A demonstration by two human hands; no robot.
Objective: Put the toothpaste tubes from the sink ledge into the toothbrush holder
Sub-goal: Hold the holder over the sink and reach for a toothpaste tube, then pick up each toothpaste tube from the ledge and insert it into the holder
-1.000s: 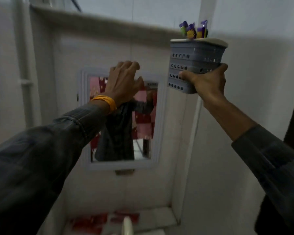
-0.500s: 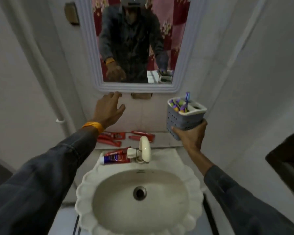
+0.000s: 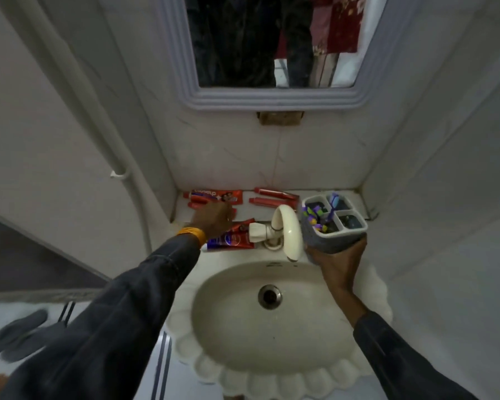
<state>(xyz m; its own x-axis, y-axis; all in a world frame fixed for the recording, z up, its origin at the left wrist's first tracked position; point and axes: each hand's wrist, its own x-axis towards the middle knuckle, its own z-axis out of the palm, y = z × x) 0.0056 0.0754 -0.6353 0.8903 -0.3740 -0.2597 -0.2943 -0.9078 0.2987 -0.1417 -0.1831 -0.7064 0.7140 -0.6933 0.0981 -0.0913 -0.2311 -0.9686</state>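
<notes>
Left hand [image 3: 212, 219] over red toothpaste tubes [image 3: 215, 196] on ledge [image 3: 248, 210]; grip not discernible. Right hand [image 3: 337, 255] clamped on grey toothbrush holder [image 3: 334, 223], beside tap [image 3: 287, 230]. Risk: knocking tubes into sink [image 3: 272, 321]; tilting holder, spilling brushes [image 3: 315, 217].

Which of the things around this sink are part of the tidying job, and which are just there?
Part of the job:
red toothpaste tubes on the ledge
grey toothbrush holder, held in the right hand
left hand, reaching over the tubes

Just there:
tap
mirror
basin
wall pipe
</notes>
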